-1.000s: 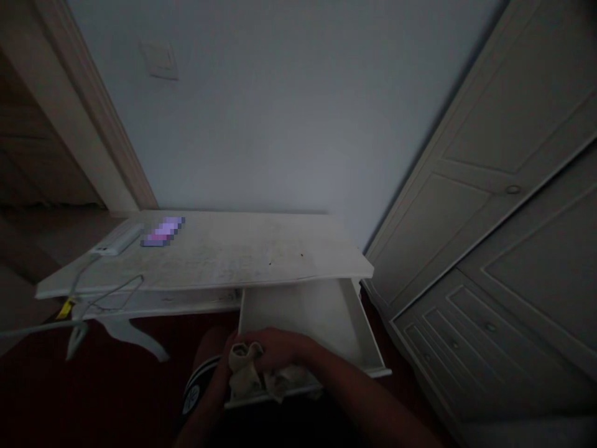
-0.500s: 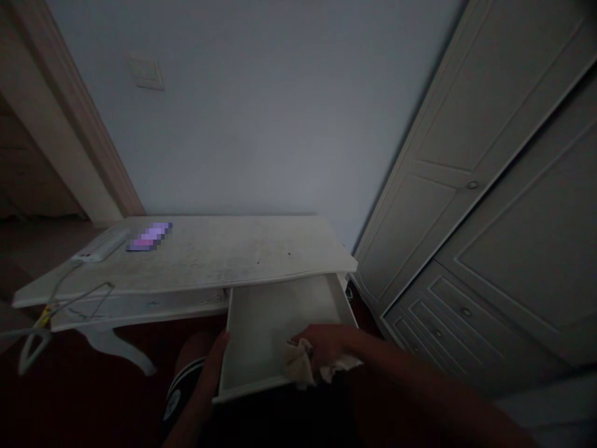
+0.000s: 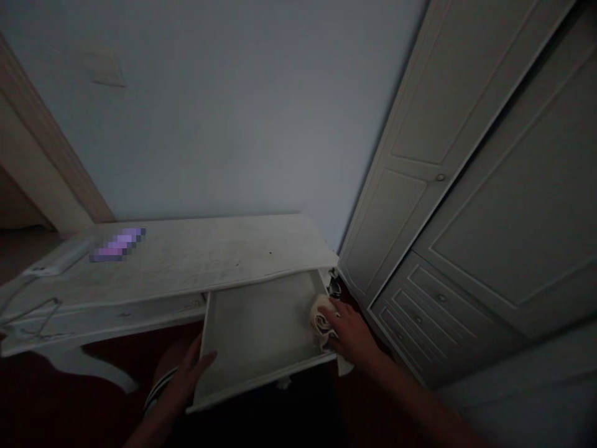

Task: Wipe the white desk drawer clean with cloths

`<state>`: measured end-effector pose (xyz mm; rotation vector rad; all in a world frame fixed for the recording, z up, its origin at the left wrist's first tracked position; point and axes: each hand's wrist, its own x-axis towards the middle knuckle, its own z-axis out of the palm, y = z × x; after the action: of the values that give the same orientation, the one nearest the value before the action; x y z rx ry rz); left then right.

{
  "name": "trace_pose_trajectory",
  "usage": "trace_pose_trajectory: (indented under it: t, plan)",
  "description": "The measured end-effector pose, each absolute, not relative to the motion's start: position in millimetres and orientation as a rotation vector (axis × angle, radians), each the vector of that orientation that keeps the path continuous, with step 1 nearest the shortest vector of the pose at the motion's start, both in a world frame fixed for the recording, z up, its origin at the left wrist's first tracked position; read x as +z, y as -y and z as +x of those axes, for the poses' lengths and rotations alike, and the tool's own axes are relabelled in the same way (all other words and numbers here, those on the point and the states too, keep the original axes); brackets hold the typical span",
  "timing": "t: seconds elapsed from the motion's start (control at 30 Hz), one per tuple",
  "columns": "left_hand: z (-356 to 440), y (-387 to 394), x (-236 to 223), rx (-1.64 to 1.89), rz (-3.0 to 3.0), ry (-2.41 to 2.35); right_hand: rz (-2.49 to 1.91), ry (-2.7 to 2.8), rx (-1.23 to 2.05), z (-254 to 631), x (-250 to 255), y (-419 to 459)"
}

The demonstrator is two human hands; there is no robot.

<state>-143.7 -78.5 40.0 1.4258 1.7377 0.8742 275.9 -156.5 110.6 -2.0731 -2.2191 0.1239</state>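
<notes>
A white drawer (image 3: 261,323) is pulled out from the front of a white desk (image 3: 209,249). My left hand (image 3: 192,367) grips the drawer's left side wall, the thumb over the top edge and the other fingers mostly hidden outside. In my right hand (image 3: 347,326) is a crumpled cream cloth (image 3: 321,320), pressed against the inside of the drawer's right wall. A tail of the cloth hangs outside the drawer near its front right corner. The drawer floor looks bare.
A phone-like purple-screened device (image 3: 119,244) and a white power strip (image 3: 60,256) with a cable lie on the desk's left end. A grey-white wardrobe (image 3: 448,249) stands close on the right. Behind the desk is a plain wall (image 3: 233,112).
My right hand has moved the cloth from the drawer's front part to its right wall, farther back. My left hand stays on the left wall, its thumb now over the edge. The view has turned slightly right.
</notes>
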Motion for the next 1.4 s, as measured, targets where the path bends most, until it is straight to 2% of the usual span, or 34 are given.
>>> trace_pose_trajectory:
  t: [0.27, 0.37, 0.47, 0.67, 0.73, 0.87, 1.0, 1.17, 1.2, 1.27, 1.33, 1.4]
  plan:
    - [-160.9, 71.7, 19.8, 0.799, 1.694, -1.597, -2.13, 2.074, -0.109, 263.8, 115.9, 84.9]
    - [-164.1, 69.6, 8.5, 0.722, 1.867, -1.61, -2.097, 2.077, -0.115, 261.0, 120.6, 63.5]
    - [-159.6, 75.9, 3.5, 0.807, 1.951, -1.67, -2.037, 2.136, -0.08, 269.3, 126.8, 65.4]
    - [-105.1, 105.6, 50.2, 1.102, 1.952, -1.563, -1.806, 2.296, 0.214, 288.9, 129.1, 140.0]
    - [-67.8, 115.8, 72.5, 1.047, 1.941, -1.393, -1.667, 2.208, 0.211, 277.6, 124.0, 166.1]
    - [10.5, 126.8, 100.4, 0.786, 1.352, -0.78, -1.315, 1.968, 0.291, 226.0, 117.7, 185.7]
    - [40.0, 121.7, 108.5, 0.854, 1.135, -0.89, -1.253, 2.051, 0.325, 190.0, 125.9, 172.4]
    - [-9.3, 92.3, 115.6, 0.961, 1.328, -1.153, -1.554, 2.04, 0.216, 222.6, 110.6, 170.5]
    - [-22.5, 85.1, 116.6, 0.92, 1.503, -1.205, -1.678, 1.945, 0.157, 234.8, 101.8, 173.6]
    - [-43.4, 72.8, 116.3, 0.561, 1.978, -1.221, -1.9, 1.699, 0.104, 258.8, 82.5, 180.9]
    - [-51.8, 65.6, 112.3, 0.15, 2.288, -1.152, -2.033, 1.504, 0.225, 277.9, 65.4, 187.0]
    - [-46.9, 64.0, 105.0, -0.083, 2.399, -1.085, -2.054, 1.448, 0.467, 288.9, 53.1, 189.9]
